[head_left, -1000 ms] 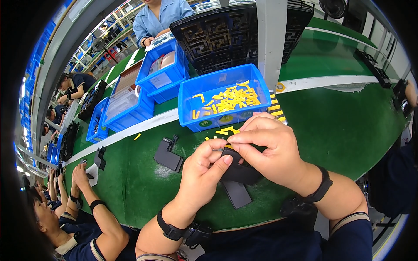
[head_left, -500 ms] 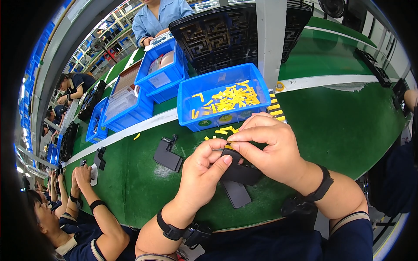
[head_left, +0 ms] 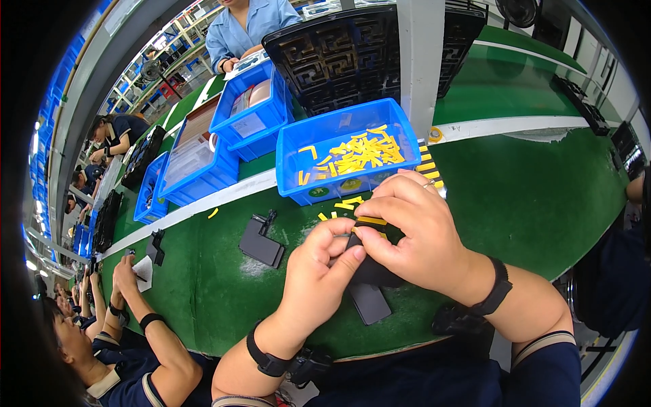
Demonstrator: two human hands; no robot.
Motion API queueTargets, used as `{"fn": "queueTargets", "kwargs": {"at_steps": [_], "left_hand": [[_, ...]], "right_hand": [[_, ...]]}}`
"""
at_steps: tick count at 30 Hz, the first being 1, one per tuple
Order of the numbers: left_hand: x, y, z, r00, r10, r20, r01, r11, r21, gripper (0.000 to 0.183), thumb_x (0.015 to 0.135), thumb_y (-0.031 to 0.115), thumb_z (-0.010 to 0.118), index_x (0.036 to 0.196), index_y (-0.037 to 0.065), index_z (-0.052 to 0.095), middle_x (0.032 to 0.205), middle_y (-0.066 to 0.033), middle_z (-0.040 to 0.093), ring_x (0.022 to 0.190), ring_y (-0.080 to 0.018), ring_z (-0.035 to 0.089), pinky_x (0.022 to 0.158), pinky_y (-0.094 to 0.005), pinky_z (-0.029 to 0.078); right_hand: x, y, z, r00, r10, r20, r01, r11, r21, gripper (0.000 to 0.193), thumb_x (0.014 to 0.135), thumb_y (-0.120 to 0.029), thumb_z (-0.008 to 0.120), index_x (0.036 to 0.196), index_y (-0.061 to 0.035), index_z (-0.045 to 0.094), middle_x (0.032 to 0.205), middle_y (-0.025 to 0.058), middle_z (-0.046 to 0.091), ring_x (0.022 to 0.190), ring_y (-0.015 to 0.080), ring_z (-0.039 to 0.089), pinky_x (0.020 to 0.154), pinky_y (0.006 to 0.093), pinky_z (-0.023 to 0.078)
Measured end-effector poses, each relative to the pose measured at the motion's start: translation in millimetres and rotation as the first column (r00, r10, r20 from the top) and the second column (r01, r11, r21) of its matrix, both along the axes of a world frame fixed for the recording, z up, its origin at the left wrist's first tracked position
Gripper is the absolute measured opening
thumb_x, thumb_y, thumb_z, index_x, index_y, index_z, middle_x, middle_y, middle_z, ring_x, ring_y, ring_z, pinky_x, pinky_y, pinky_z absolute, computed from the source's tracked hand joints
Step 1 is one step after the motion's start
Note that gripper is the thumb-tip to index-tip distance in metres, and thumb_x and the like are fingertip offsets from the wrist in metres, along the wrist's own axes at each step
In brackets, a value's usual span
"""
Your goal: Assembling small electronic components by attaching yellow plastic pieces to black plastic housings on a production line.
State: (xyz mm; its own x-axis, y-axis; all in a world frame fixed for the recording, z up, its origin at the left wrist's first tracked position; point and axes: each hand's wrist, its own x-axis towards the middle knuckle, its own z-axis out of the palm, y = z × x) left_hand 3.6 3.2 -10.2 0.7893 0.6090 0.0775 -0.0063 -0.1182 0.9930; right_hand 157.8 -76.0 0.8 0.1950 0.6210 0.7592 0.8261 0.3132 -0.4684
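My left hand (head_left: 317,268) is closed around the upper end of a black plastic part (head_left: 371,273), thumb along its near side. Close against it, my right hand (head_left: 417,234) pinches at the part's top edge, where a small yellow strip (head_left: 371,220) shows between the fingers. Much of the held part is hidden behind both hands. Below them, a flat black piece (head_left: 369,303) lies on the green table; whether it belongs to the held part I cannot tell. Another L-shaped black part (head_left: 261,242) lies to the left of my hands.
Beyond my hands stands a blue bin (head_left: 298,193) with many yellow strips (head_left: 363,154); loose strips (head_left: 347,203) lie before it. More blue bins (head_left: 203,183) stand at the left. A white post (head_left: 424,68) rises behind. A co-worker's hands (head_left: 125,275) work at the left.
My right hand has turned and shifted slightly over the black part, now covering more of it. My left hand stays nearly in place. At the left, the co-worker's hands have moved a little.
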Motion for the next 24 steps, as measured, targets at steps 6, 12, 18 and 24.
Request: {"fn": "queueTargets", "kwargs": {"at_steps": [6,12,18,24], "left_hand": [[2.8,-5.6,9.9,0.988,0.068,0.138,-0.05,0.99,-0.133,0.03,0.089,0.002,0.057,0.117,-0.001,0.046,0.096,-0.0078,0.066,0.087,-0.0078,0.058,0.073,-0.0212,0.047],[2.3,-0.8,11.6,0.99,0.053,0.134,-0.024,0.978,-0.205,0.029,0.089,-0.001,0.056,0.116,-0.002,0.047,0.1,-0.0096,0.066,0.09,-0.0082,0.058,0.078,-0.0211,0.046],[2.5,-0.1,9.4,0.994,-0.015,0.111,0.03,0.991,-0.13,0.024,0.09,0.0,0.054,0.114,-0.001,0.048,0.099,-0.0095,0.066,0.091,-0.0089,0.059,0.079,-0.022,0.046],[0.6,5.1,6.0,0.961,-0.016,0.275,0.097,0.954,-0.285,0.024,0.091,0.001,0.052,0.114,-0.001,0.045,0.102,-0.0108,0.064,0.095,-0.0113,0.059,0.082,-0.0235,0.046]], "right_hand": [[6.4,-4.2,8.7,0.999,0.047,0.003,-0.047,0.992,-0.114,0.019,0.063,-0.003,0.071,0.079,-0.0036,0.062,0.096,0.0091,0.058,0.093,0.0274,0.056,0.081,0.0374,0.045],[1.8,-5.8,15.2,0.973,-0.052,0.226,0.041,0.998,0.051,0.02,0.062,-0.003,0.072,0.079,-0.006,0.062,0.098,0.0066,0.06,0.099,0.0278,0.057,0.092,0.0469,0.041],[8.1,-7.0,15.5,0.953,-0.059,0.296,0.046,0.998,0.049,0.019,0.06,-0.001,0.072,0.076,-0.008,0.063,0.088,0.0033,0.063,0.094,0.0248,0.059,0.095,0.0488,0.04],[-2.0,-11.0,19.0,0.982,0.14,0.129,-0.143,0.99,0.015,0.016,0.066,-0.002,0.069,0.08,-0.0072,0.062,0.091,0.0038,0.062,0.1,0.0253,0.058,0.095,0.0476,0.039]]}}
